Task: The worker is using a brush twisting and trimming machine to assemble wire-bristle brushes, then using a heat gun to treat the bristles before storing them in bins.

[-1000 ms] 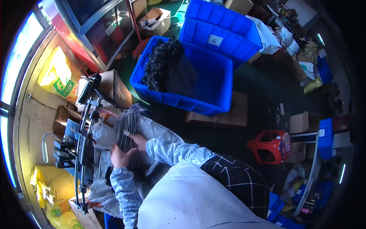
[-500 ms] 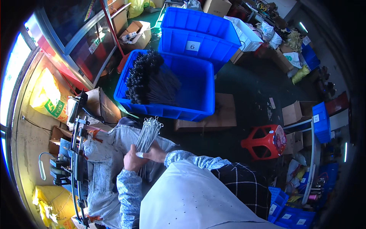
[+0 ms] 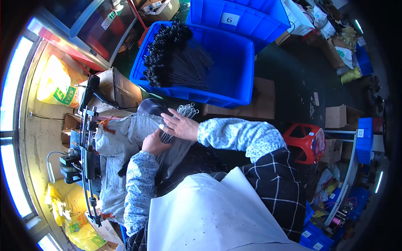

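A bundle of thin metal wires (image 3: 186, 110) with small looped ends stands slanted over my lap, loops facing away from me. My left hand (image 3: 155, 143) is closed round it lower down. Across its upper part lies my right hand (image 3: 181, 126), palm toward the wires and fingers stretched out, with something white on one finger or the thumb. Grey sacking (image 3: 121, 142) hangs just left of and beneath the bundle. Ahead, a blue plastic tub (image 3: 232, 62) holds a heap of dark wire-stemmed brushes (image 3: 167, 54), their black ends to the left.
Behind the tub stands another blue bin (image 3: 259, 25). A cardboard box (image 3: 264, 98) sits under the tub's right side. On the right is a red plastic stool (image 3: 307, 142). A rail-like black metal fixture (image 3: 87, 163) stands at my left, near yellow bags (image 3: 58, 79).
My right hand has gone from gripping the bundle to lying flat across it, its elbow swung outward. The bundle has shifted away and right. The view has tilted downward.
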Motion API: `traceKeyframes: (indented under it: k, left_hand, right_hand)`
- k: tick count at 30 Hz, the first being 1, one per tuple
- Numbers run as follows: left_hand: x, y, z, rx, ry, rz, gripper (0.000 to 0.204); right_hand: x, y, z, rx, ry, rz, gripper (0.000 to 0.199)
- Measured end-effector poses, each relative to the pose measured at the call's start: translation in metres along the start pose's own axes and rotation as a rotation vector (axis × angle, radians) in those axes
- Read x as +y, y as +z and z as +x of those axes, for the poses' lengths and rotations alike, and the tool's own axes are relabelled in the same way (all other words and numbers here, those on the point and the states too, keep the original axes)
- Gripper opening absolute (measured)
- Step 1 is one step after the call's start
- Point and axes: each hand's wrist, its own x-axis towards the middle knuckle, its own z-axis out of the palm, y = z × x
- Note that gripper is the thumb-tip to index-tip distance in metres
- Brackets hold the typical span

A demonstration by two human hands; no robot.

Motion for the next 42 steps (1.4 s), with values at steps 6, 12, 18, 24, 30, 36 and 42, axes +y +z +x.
traceKeyframes:
  k: [6,12,18,24,30,36,42]
  left_hand:
    - [0.001,-0.001,0.020,-0.121,0.003,0.040,0.062]
    - [0.049,-0.030,0.061,-0.637,-0.062,0.372,0.066]
    - [0.178,-0.108,0.075,0.034,0.308,0.931,0.060]
    - [0.199,-0.226,0.131,0.738,0.731,-0.110,0.018]
    - [0.156,-0.145,0.264,0.662,0.580,0.316,0.028]
    - [0.163,-0.065,0.341,0.407,0.615,0.585,0.048]
    - [0.172,-0.031,0.420,0.253,0.541,0.761,0.052]
  right_hand:
    - [0.015,0.054,0.008,0.320,0.001,0.355,0.032]
    - [0.006,0.083,-0.011,0.302,0.200,0.659,0.022]
    - [0.020,0.088,-0.073,0.094,0.665,1.077,0.035]
    - [0.090,0.090,-0.150,0.279,1.173,1.111,0.052]
    - [0.181,0.132,-0.159,0.902,1.370,1.241,0.034]
    - [0.221,0.185,-0.124,1.128,1.607,1.196,0.033]
    - [0.214,0.193,-0.117,1.039,1.756,1.049,0.028]
